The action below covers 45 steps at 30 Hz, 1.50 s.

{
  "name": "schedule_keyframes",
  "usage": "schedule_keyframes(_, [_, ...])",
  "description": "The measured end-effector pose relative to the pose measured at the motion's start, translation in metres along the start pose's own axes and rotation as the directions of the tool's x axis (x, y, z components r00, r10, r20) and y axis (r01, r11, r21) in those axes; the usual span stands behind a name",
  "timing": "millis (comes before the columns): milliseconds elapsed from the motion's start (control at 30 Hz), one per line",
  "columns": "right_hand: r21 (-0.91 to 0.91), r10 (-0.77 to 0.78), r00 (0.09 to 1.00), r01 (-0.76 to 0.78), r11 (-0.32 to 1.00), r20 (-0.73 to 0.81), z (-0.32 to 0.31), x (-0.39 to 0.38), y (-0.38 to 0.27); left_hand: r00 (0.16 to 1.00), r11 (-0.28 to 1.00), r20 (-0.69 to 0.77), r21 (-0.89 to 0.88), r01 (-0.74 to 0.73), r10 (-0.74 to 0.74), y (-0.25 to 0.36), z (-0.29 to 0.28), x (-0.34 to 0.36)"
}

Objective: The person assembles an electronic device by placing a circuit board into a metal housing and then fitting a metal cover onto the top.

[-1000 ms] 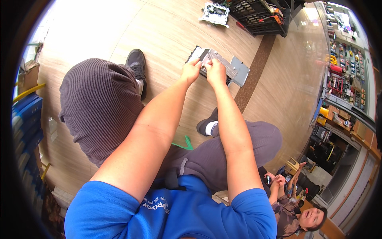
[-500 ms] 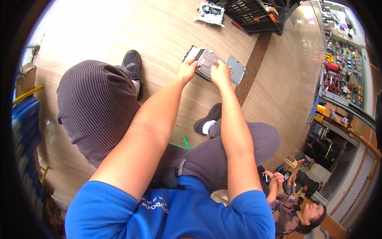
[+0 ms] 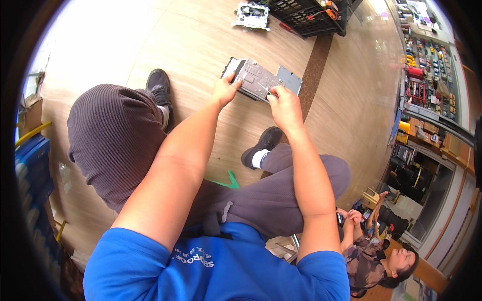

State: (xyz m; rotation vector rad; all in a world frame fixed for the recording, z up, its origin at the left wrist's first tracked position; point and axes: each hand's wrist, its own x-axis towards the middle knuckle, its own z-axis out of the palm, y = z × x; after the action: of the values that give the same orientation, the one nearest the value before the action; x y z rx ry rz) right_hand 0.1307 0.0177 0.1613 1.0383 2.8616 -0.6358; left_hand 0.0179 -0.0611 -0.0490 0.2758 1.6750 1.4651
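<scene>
Straight ahead, the silver metal box [image 3: 257,78] is low over the pale floor [image 3: 196,60], beyond my right shoe [image 3: 262,145]; my left hand [image 3: 226,91] grips its near left edge between thumb and fingers, and my right hand [image 3: 287,108] pinches a thin tool [image 3: 263,88] slanting over its top. At the box's right end is a flat grey plate [image 3: 289,79], near a dark floor strip [image 3: 317,56]. Farther out, a white-framed mechanism [image 3: 252,16] lies near a black crate [image 3: 301,19].
</scene>
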Motion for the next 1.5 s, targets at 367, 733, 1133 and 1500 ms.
schedule_keyframes(367, [0.061, -0.168, 0.976, 0.177, 0.982, -0.137, 0.045, 0.011, 0.013, 0.998, 0.994, 0.004, 0.080, -0.070, 0.070, -0.011, -0.002, 0.008])
schedule_keyframes(733, [-0.009, -0.255, 0.952, 0.257, 0.966, -0.171, 0.057, 0.024, 0.006, 0.999, 0.987, 0.000, 0.155, -0.052, 0.053, -0.007, -0.005, 0.007])
schedule_keyframes(1133, [-0.009, -0.258, 0.954, 0.260, 0.966, -0.155, 0.055, 0.026, 0.003, 0.998, 0.975, 0.007, 0.215, -0.062, 0.062, 0.005, -0.007, -0.001])
schedule_keyframes(1500, [0.009, -0.218, 0.963, 0.222, 0.975, -0.156, 0.056, 0.025, 0.006, 0.997, 0.971, 0.001, 0.230, -0.069, 0.071, 0.003, -0.006, 0.001])
